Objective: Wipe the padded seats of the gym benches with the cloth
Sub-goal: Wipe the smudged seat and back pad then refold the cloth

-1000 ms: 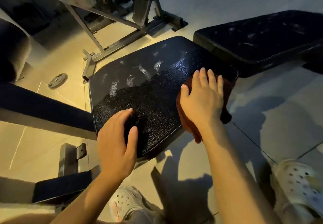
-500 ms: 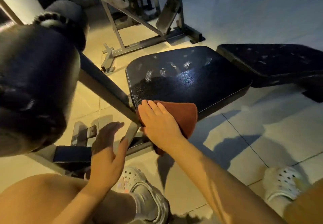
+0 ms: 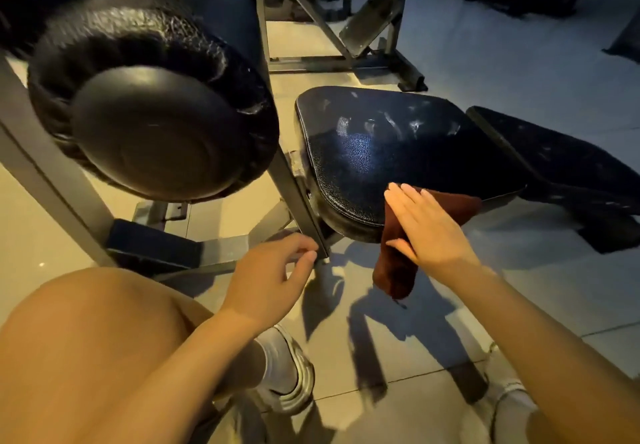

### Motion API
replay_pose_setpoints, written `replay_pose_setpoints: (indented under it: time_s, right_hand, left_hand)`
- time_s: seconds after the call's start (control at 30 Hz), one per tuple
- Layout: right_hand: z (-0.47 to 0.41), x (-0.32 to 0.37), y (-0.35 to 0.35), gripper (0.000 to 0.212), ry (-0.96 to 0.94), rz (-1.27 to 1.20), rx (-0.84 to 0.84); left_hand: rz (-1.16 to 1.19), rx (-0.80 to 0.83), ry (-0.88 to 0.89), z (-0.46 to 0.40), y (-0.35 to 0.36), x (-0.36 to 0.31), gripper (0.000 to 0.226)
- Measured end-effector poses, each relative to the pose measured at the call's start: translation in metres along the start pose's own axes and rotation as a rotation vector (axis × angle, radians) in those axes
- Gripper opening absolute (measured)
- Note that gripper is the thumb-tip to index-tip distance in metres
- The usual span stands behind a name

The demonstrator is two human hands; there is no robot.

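My left hand (image 3: 273, 270) hangs nearest me, close to the bench frame (image 3: 298, 201), fingers loosely curled and holding nothing. Just right of it my right hand (image 3: 429, 229) lies flat, fingers straight, pressing the rust-red cloth (image 3: 396, 270) against the near edge of the seat pad (image 3: 398, 152); part of the cloth lies on the pad under my palm and the rest droops off the edge toward the floor. I judge the job only partly done: the near half of this black, pebbled pad looks clean and glossy, while pale smears show across its far half (dust or dried sweat, I can't tell). Farther right, the long back pad (image 3: 561, 156) is speckled with light marks and looks unwiped.
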State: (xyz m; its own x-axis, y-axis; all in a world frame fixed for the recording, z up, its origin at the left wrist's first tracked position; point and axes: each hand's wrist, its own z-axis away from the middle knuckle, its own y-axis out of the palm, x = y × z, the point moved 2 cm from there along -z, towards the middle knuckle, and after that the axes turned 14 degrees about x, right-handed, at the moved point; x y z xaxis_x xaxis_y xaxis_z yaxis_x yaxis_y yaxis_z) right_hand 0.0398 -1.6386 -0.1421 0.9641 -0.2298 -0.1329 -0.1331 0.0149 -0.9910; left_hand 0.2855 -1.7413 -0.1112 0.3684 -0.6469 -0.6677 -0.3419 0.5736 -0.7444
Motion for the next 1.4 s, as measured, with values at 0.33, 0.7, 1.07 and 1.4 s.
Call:
replay_pose_setpoints:
  time_s: [0.33, 0.7, 1.07, 1.4]
  right_hand:
    - [0.001, 0.002, 0.008, 0.083, -0.078, 0.004, -0.208]
    - [-0.042, 0.077, -0.006, 0.064, 0.002, -0.056, -0.103]
    - [-0.051, 0.006, -0.022, 0.071, 0.147, -0.397, 0.181]
    - [-0.018, -0.186, 0.018, 0.077, 0.454, -0.464, 0.196]
  left_hand:
    - [0.013, -0.049, 0.013, -0.001, -0.004, 0.006, 0.026]
    - [-0.005, -0.103, 0.011, -0.015, 0.002, -0.008, 0.033]
    - [-0.060, -0.286, 0.160, -0.105, 0.015, -0.025, 0.039]
    - [-0.355, -0.306, -0.061, -0.167, 0.044, -0.044, 0.051]
